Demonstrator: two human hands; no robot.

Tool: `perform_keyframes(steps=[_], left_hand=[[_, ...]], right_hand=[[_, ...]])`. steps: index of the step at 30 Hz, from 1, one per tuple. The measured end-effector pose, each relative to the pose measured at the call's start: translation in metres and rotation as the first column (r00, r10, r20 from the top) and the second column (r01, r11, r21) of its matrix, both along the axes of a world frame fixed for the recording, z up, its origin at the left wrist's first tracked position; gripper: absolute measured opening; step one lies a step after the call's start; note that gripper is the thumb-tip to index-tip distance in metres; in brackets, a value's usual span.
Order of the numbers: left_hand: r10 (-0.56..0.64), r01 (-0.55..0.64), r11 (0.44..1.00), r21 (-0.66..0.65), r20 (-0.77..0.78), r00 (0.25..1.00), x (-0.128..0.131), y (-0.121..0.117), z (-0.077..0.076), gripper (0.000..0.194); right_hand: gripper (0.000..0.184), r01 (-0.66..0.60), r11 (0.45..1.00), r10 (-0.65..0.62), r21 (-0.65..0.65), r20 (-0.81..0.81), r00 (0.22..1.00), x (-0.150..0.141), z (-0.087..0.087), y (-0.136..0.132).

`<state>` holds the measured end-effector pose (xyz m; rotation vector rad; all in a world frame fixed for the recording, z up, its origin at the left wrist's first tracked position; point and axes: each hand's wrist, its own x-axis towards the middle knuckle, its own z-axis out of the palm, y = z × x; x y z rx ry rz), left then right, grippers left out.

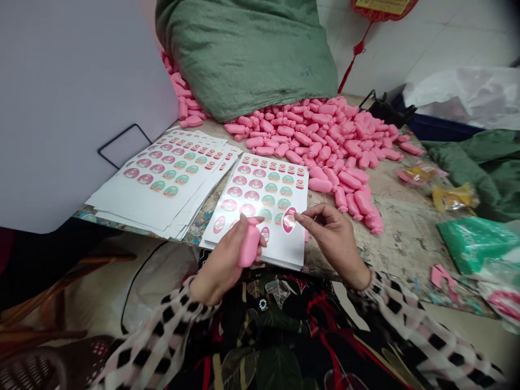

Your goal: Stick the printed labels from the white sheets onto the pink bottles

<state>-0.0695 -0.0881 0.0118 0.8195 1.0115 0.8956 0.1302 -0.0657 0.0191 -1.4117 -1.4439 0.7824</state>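
My left hand (pixel 228 255) is closed around a small pink plastic bottle (pixel 249 247), held over the near edge of the sticker sheets. Between the thumb and fingertips of my right hand (pixel 331 235) is an oval pink sticker (pixel 289 220) with a white border, held by its right side. Beneath both hands lies a stack of sticker sheets (pixel 284 252) printed with rows of pink ovals, green half-rounds and small red labels. The sticker is a short way right of the bottle, apart from it.
More sticker sheets (pixel 134 208) lie to the left, beside a large pale panel (pixel 77 108). Many pink bottles (pixel 320 132) spill from a green sack (pixel 252 54) across the worktable (pixel 398 216). Wrapped snacks (pixel 455 196) and a green packet (pixel 479 241) lie at right.
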Motion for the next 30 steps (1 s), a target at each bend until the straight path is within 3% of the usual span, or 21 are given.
perform_keyframes(steps=[2,5,10,18,30], left_hand=[[0.097,-0.048,0.985,-0.163,0.309,0.946,0.006,0.011,0.000,0.046],[0.197,-0.078,0.961,-0.267,0.456,0.868,0.014,0.022,-0.001,0.038],[0.191,-0.059,0.952,-0.299,0.433,0.881,0.022,0.025,0.001,0.053],[0.169,-0.033,0.959,-0.282,0.474,0.864,0.023,0.026,0.000,0.049],[0.153,-0.013,0.961,-0.277,0.488,0.859,0.024,0.027,-0.004,0.047]], right_hand=[[0.020,-0.078,0.997,0.078,-0.019,-0.045,0.996,-0.010,0.009,-0.001],[0.018,-0.166,0.986,0.166,0.001,-0.057,0.985,-0.024,0.015,-0.003],[0.019,-0.214,0.977,0.214,-0.003,0.021,0.977,-0.030,0.008,0.000],[0.018,-0.210,0.978,0.208,0.019,0.076,0.975,-0.030,0.002,0.001],[0.018,-0.221,0.975,0.221,-0.005,0.033,0.975,-0.033,-0.004,0.000]])
